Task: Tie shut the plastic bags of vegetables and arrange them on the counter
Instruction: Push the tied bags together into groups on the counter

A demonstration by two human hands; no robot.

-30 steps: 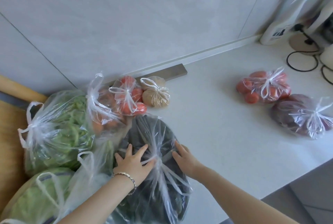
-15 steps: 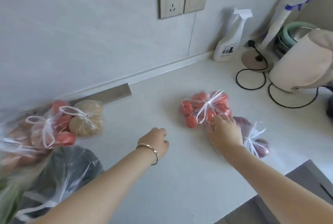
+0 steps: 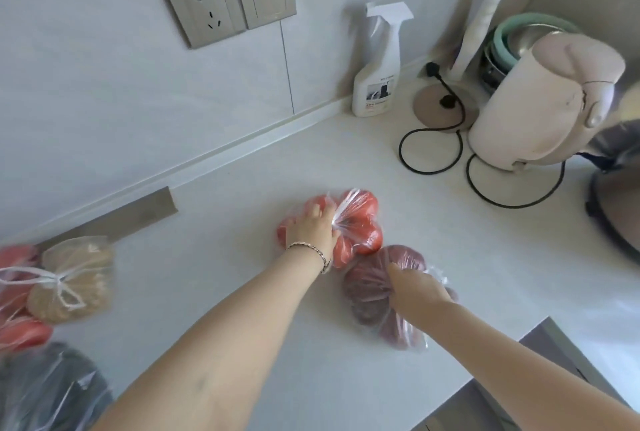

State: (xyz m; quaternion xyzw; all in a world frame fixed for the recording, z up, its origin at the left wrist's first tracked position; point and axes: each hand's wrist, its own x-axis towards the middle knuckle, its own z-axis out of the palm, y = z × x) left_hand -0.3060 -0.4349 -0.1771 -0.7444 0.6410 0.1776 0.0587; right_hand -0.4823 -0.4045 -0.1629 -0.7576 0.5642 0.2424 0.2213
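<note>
Looks like the arranging step: left hand (image 3: pixel 313 233) pinches the knot of the tomato bag (image 3: pixel 362 224), right hand (image 3: pixel 417 293) grips the purple veg bag (image 3: pixel 367 295) touching it mid-counter (image 3: pixel 235 268), so next they'd probably need sliding into place.

Bare forearms (image 3: pixel 221 337), thin silver chain bracelet (image 3: pixel 313 250) near left grip (image 3: pixel 311 229)

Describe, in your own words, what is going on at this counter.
A person works with both hands on the white counter. The left hand grips the bag of tomatoes near its knotted top, and the right hand grips the bag of purple vegetables, which touches it. Both bags rest on the counter. Other tied bags lie far to the left.
</note>
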